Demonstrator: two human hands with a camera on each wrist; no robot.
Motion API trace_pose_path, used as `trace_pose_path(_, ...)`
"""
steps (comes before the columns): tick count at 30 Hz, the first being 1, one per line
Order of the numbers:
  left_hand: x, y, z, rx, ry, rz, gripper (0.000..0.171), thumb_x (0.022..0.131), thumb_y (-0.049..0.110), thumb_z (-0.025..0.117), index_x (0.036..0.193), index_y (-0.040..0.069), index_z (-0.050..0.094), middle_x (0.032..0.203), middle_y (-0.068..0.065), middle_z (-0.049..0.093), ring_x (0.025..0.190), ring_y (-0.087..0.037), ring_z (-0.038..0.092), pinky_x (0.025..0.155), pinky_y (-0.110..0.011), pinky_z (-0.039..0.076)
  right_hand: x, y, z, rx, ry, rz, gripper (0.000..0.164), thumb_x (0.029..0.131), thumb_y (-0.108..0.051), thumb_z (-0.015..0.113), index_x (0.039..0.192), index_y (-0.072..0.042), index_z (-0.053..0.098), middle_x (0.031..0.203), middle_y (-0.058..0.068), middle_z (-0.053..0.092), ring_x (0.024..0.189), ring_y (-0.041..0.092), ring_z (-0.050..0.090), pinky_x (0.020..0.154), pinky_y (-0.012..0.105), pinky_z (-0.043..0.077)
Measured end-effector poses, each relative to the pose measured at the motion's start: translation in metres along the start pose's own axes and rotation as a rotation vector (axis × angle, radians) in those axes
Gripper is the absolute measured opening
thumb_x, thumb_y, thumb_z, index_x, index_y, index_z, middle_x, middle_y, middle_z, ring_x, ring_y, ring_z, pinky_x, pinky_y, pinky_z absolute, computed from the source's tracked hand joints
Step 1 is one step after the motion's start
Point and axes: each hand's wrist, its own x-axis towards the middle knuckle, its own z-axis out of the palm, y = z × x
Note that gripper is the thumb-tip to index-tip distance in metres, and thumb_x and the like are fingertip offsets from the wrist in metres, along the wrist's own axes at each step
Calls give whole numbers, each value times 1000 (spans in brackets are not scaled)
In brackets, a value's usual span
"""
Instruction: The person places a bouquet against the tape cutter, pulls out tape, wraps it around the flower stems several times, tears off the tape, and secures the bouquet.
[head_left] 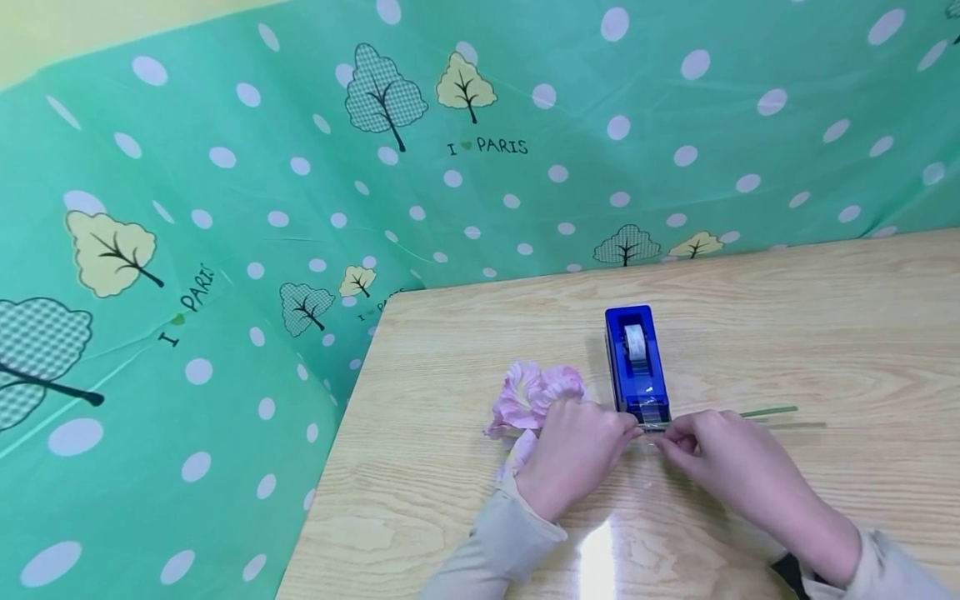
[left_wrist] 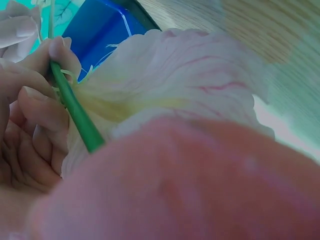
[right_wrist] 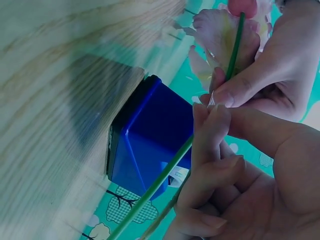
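Observation:
In the head view my left hand (head_left: pixel 577 446) grips artificial flower stems close below their pink-white blossoms (head_left: pixel 528 396). The left wrist view shows a green stem (left_wrist: pixel 80 112) running between the left thumb and fingers. Fingertips nearly touching the left ones, my right hand (head_left: pixel 738 458) pinches what looks like a thin strip of clear tape (right_wrist: pixel 212 99) against the stems. Two green stems (right_wrist: pixel 155 187) pass behind the right fingers and stick out to the right. Just beyond both hands stands a blue tape dispenser (head_left: pixel 637 367) with a roll of clear tape (head_left: pixel 635 343).
The wooden table (head_left: pixel 420 500) extends around the hands, its left edge dropping off beside a green dotted cloth (head_left: pixel 225 333). That cloth also hangs along the far edge. A bright light reflection lies on the wood near the front.

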Motion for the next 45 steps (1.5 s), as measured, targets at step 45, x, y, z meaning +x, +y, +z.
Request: trace_pose_path(45, -1, 4, -1, 130, 42, 12, 27, 96, 47, 60, 78, 33, 74, 55, 15, 58, 43, -3, 42, 45, -19, 28, 3, -3, 19, -344, 568, -288, 36, 81, -22, 56, 51, -18, 36, 47, -6, 33, 45, 12, 26, 46, 29, 23)
